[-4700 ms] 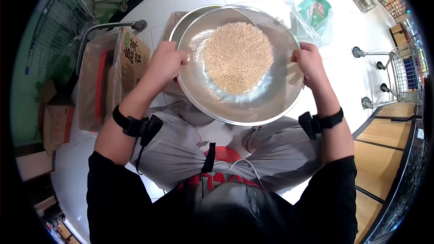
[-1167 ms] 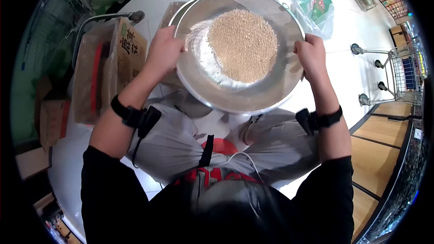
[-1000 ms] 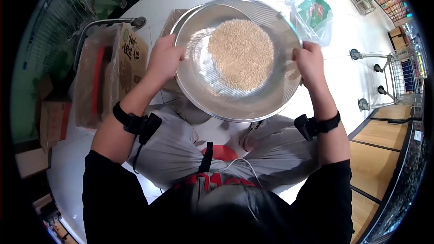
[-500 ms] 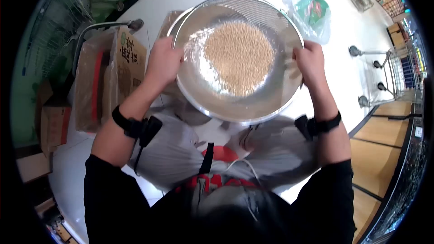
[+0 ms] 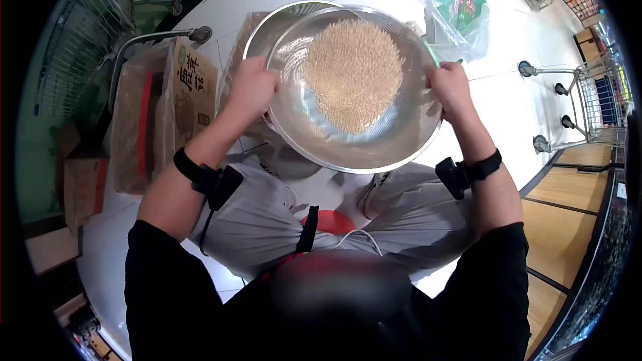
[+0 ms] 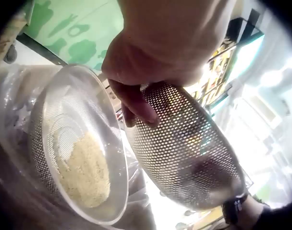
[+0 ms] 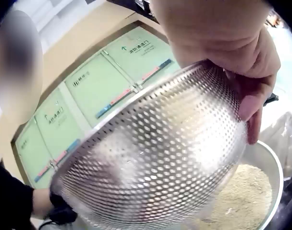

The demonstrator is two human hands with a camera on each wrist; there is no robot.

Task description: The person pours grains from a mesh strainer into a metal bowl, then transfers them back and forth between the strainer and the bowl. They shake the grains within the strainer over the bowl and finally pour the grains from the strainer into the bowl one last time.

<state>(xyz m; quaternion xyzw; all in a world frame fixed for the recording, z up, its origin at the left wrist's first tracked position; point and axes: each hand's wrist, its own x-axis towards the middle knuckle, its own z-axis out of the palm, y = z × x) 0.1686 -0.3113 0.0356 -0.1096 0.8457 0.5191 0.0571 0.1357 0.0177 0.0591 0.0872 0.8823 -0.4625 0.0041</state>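
A perforated metal strainer (image 5: 354, 154) with a round heap of pale grains (image 5: 354, 73) is held up by both hands. The left hand (image 5: 253, 90) grips its left rim; the right hand (image 5: 453, 90) pinches the right rim. Beneath and to the left shows a second metal strainer (image 5: 257, 37); in the left wrist view this lower strainer (image 6: 119, 201) has a heap of finer pale matter (image 6: 86, 172) in it. The left wrist view shows the left hand's (image 6: 155, 62) fingers curled under the upper strainer; the right wrist view shows the right hand (image 7: 242, 62) likewise.
Left on the floor stands a plastic-lined carton (image 5: 194, 87), near a metal cart (image 5: 80, 47). A clear bag (image 5: 461, 17) with a green print lies at the upper right. Another cart (image 5: 592, 103) stands at the far right. The person's grey-trousered legs (image 5: 247, 220) are below the strainer.
Compared with half a second ago, the upper strainer has shifted slightly right and down relative to the lower one, uncovering more of it. The heap of grains has shifted within it. Both hands keep their grip.
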